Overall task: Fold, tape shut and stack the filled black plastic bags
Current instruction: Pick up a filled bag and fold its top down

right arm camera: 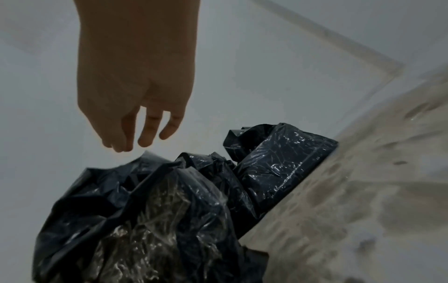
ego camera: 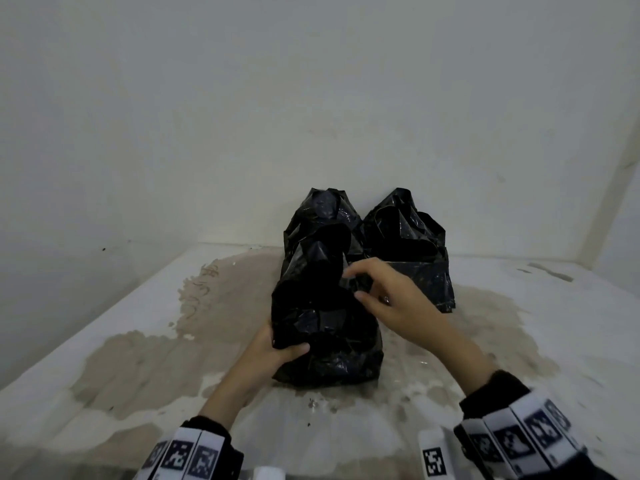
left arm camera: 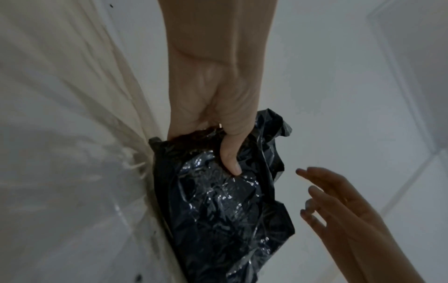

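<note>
A: Black plastic, three filled bags. The near bag [ego camera: 325, 327] stands on the stained floor [ego camera: 138, 362], its long axis running up and away from the person, its crumpled open top rising past the left hand's fingertips.

B: And the other two?

A: The back-left bag [ego camera: 323, 216] and the back-right bag [ego camera: 408, 244] stand upright side by side against the wall [ego camera: 311, 81], straight beyond the right hand. The near bag touches or overlaps the back-left one; which, I cannot tell.

B: How is the left hand [ego camera: 277, 348] set?

A: It grips the near bag at its left lower side. In the left wrist view the thumb [left arm camera: 232, 157] presses into the plastic on the front, while the fingers curl behind and are hidden by the bag.

B: The right hand [ego camera: 388, 299]?

A: Loosely spread, holding nothing. Its fingers [right arm camera: 148, 132] hang slightly bent and apart. In the head view they sit over the upper right of the near bag; in the right wrist view the tips hover just above the bag's top edge, and contact cannot be confirmed. A ring shows on one finger.

B: Any writing?

A: None readable on the bags. The wristbands [ego camera: 187, 459] below both hands carry black-and-white square marker patterns, not letters. A white block [ego camera: 433, 455] with one such marker sits beside the right wrist.
</note>
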